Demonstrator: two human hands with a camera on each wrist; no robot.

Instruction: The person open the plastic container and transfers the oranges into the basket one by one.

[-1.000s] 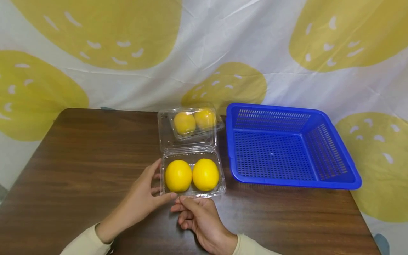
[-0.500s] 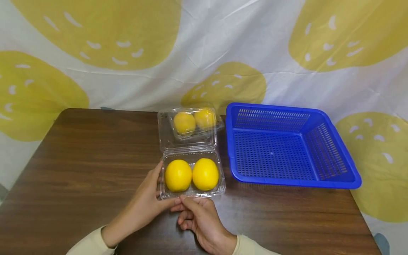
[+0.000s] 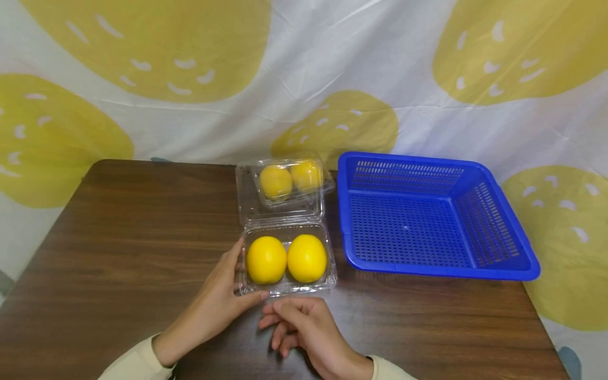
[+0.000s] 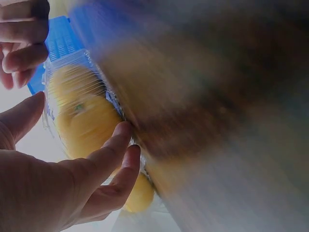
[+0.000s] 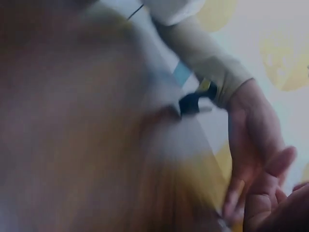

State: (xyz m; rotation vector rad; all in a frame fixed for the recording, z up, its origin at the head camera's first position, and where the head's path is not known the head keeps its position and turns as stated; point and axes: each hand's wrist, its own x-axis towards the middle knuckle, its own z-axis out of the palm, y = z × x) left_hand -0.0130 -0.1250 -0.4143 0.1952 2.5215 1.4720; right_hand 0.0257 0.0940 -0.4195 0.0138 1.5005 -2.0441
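An opened clear plastic clamshell box lies on the wooden table. Two round yellow oranges sit side by side in its base, and its lid is folded back away from me. My left hand holds the near left corner of the base, with fingers along the left side and thumb at the front edge. In the left wrist view its fingertips touch the box's side. My right hand hovers just in front of the box, fingers loosely bent and holding nothing.
Behind and partly beneath the lid is another clear box with two more oranges. A blue plastic basket stands to the right. A patterned cloth hangs behind the wooden table.
My right hand has drawn slightly back and to the right, away from the box's front edge. My left hand has closed in against the box's left side. The box and oranges have stayed put.
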